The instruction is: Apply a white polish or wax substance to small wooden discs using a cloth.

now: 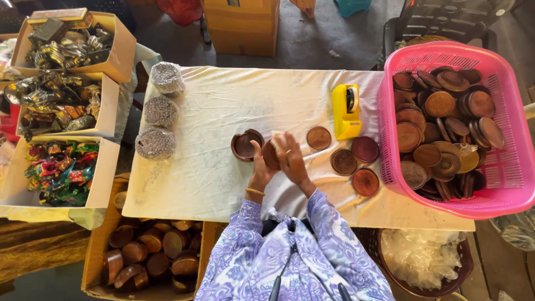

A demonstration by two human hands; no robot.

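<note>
A: Left to right?
B: Open round wooden box (pixel 246 145) lay just left of hands. Left hand (pixel 259 165) and right hand (pixel 290 156) closed fingers on brown lid (pixel 271 155).
A: Remaining?
B: Four loose lids (pixel 344 161) right; pink basket (pixel 504 167) far right, full.

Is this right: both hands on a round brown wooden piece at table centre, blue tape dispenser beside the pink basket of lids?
Not quite. The head view shows the tape dispenser is yellow, not blue. The rest holds: the left hand and right hand meet on a round brown wooden piece at table centre, and the dispenser stands beside the pink basket of lids.
</note>
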